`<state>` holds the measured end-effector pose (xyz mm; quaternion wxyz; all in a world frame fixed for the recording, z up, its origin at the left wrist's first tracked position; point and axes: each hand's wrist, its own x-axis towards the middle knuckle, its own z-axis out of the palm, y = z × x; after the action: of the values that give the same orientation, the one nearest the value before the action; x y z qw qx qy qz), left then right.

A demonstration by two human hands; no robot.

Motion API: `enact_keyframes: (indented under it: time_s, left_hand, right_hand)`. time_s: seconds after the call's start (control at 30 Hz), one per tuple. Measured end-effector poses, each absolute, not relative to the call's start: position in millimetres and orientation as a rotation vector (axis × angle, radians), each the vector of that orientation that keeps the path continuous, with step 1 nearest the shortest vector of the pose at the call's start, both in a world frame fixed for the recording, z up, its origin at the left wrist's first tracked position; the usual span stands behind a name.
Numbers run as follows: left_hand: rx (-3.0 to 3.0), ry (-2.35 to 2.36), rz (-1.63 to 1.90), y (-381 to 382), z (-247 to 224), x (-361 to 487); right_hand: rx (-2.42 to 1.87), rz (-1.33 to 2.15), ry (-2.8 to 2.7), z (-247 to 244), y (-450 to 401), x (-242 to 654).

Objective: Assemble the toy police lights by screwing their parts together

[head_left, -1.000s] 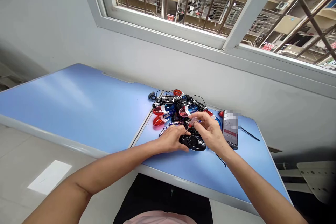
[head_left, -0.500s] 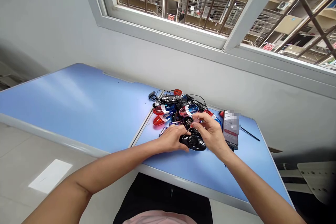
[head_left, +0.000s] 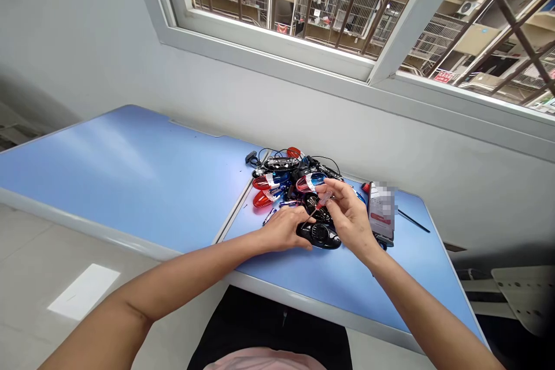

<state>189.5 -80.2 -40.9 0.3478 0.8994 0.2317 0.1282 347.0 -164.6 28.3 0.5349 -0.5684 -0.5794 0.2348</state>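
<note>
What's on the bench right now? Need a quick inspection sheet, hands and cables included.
Surface: blue table, pale strip along its front edge.
Job's things: black oval housing; small red-handled screwdriver.
Clutter: heap of red and blue oval shells, small battery, smartphone with blurred screen, thin black rod.
Hands: left hand rests on the housing; right hand holds the screwdriver in its fingers.
Cables: thin black wires loop behind the heap.
Surroundings: barred window, grey wall. Other people: nothing seen.
</note>
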Motion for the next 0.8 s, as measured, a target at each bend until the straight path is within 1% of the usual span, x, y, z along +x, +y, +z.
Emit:
enact_keyframes:
  time_s: [0.2,0.4,0.57,0.8]
  left_hand:
    - [2.307,0.619,0.320,-80,-41,190]
    - [2.325,0.583,0.341,-79,-43,190]
    - [2.330,0.561,0.362,-80,-41,189]
    - [2.290,0.532,0.431,-78,-44,187]
  right_hand:
    - [-1.379,0.567,-1.447,29,-166,346]
    - [-1.288,0.650,-1.438,32,-168,347]
    - [-1.238,0.537,-1.259,35,-172,360]
    - [-1.212,0.489,-1.081,26,-188,388]
